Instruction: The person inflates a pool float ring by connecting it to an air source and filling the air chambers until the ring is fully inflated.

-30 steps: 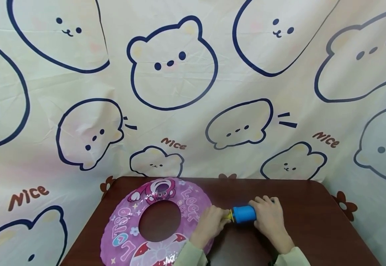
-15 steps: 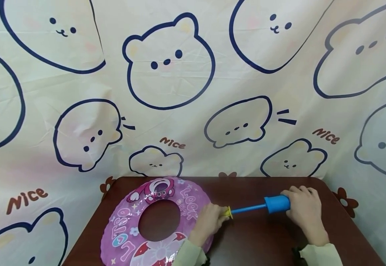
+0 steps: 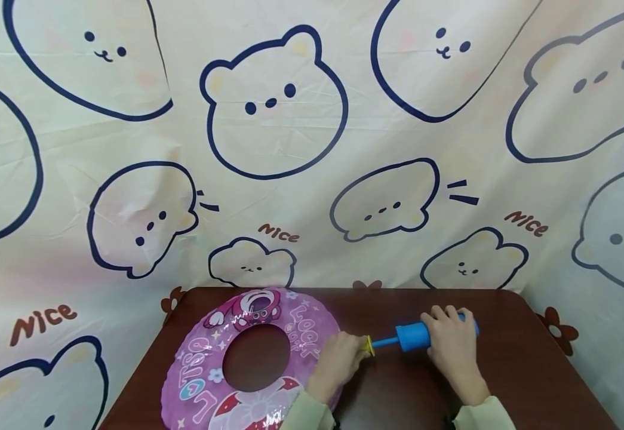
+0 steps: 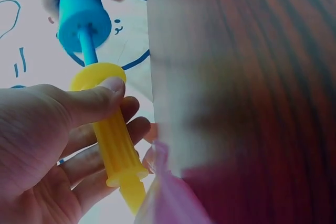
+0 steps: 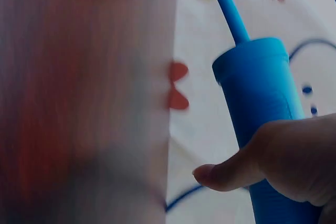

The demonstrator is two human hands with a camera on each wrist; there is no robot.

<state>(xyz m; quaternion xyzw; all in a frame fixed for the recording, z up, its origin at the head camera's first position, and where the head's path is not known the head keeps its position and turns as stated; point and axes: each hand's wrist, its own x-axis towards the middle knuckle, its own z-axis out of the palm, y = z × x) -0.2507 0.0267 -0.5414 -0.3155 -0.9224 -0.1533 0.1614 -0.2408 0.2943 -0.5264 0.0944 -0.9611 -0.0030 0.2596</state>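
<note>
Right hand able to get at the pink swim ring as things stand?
Probably not without letting go: the right hand grips the blue barrel, and the left hand, holding the yellow handle, sits between it and the pink swim ring.

Cloth-screened spot, room type unclear: dark wood-grain table (image 3: 526, 352), bear-print cloth (image 3: 301, 200) behind and at sides.

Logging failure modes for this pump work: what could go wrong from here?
1. The yellow handle runs up to the pink ring; how firmly it is seated isn't visible, so it might slip out.
2. The left hand pinches that handle while the right hand grips the blue barrel; an off-axis push could bend the thin blue rod between them.
</note>
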